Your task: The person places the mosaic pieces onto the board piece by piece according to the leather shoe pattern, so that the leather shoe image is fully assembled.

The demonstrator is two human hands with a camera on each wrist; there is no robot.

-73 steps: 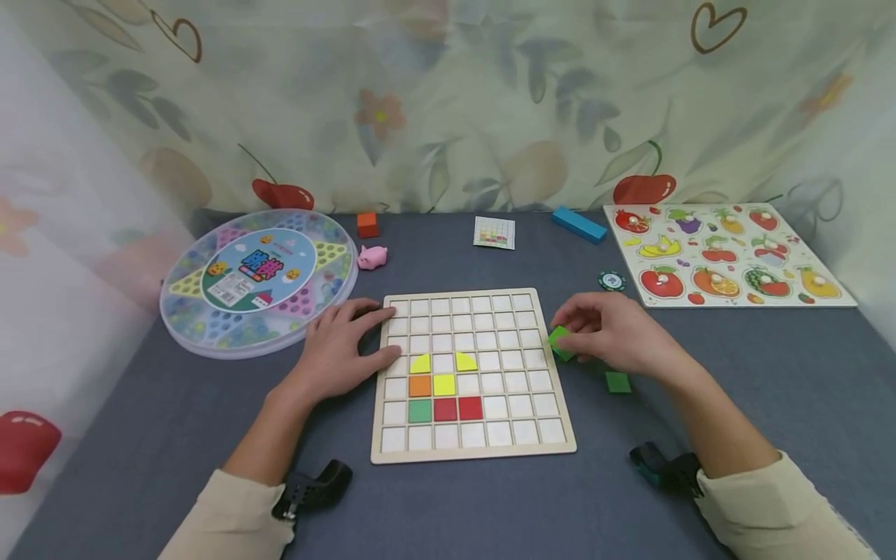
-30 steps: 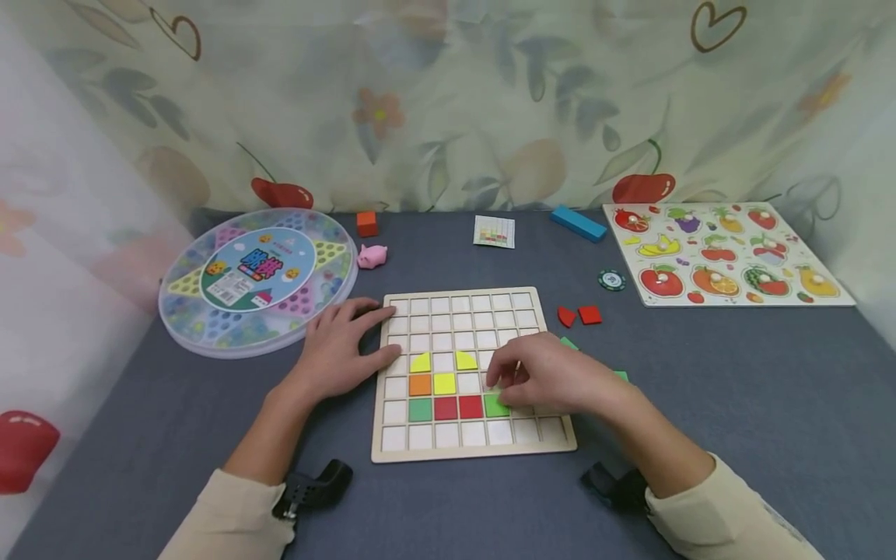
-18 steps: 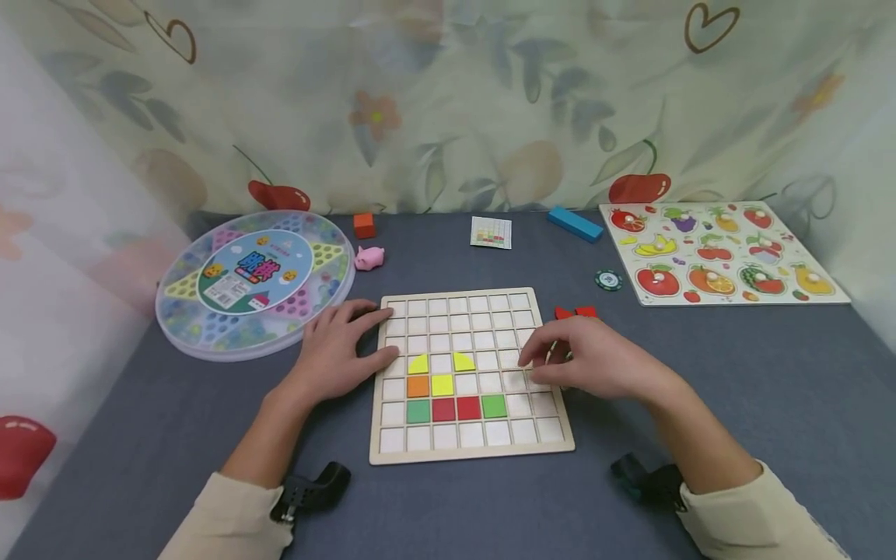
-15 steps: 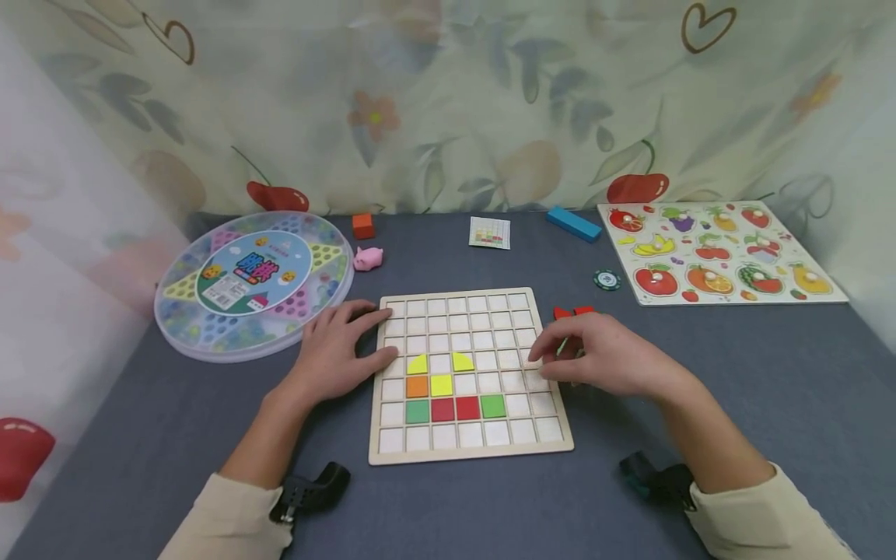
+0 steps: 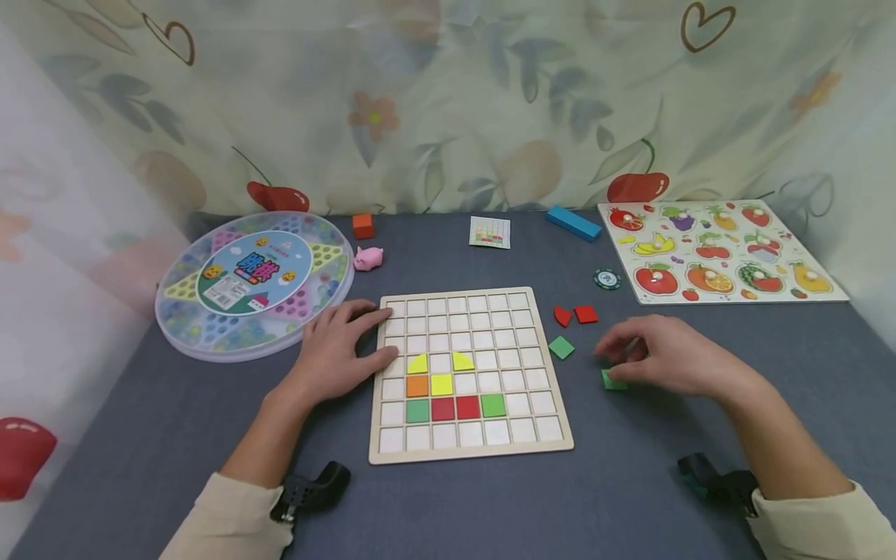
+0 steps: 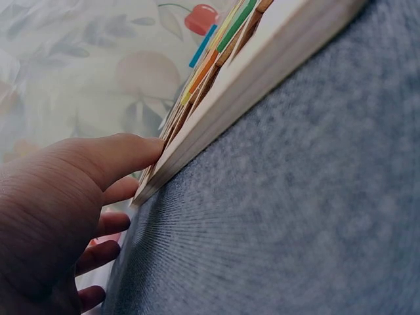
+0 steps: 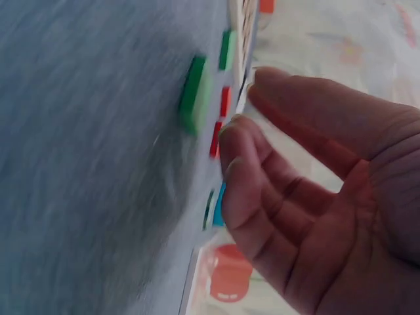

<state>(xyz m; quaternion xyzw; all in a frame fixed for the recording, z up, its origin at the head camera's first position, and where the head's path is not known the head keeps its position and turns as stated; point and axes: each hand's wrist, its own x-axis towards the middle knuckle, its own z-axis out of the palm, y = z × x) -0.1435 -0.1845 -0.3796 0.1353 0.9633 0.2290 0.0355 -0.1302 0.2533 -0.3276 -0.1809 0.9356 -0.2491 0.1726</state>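
Near edge of the table: the wooden grid board was laid flat on the grey table, closest to the person.
Board filling: green, red, red and green tiles were set in one row, orange and yellow above them, two yellow quarter-rounds higher still.
Left hand: it was rested flat against the board's left edge, fingers straight, nothing grasped.
Right hand: it was held over the table right of the board, fingers loosely bent and spread, the green tile just under its fingertips but not grasped in the right wrist view.
Middle of the table: a second green square and two red pieces were left just beyond the board's right edge.
Far edge: a round marble game, pink pig, fruit puzzle and blue block were seen.
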